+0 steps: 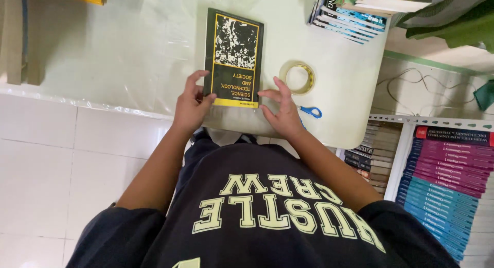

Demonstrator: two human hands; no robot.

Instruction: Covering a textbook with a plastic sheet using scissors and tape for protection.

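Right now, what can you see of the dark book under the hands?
The book is a thin paperback, dark green with a yellow border, a black-and-white speckled picture and yellow lettering. It lies flat and closed, cover up, on clear plastic sheet. The left hand grips its near left corner; the right hand fingertips touch its near right corner.

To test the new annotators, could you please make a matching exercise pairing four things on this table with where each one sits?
Things:
1. dark book
2. tape roll
3. scissors
4. stack of books

Places:
A. far right corner of the table
B. just right of the right hand
C. between both hands, the left hand at its near corner
D. right of the dark book

Pairs: 1-C, 2-D, 3-B, 4-A
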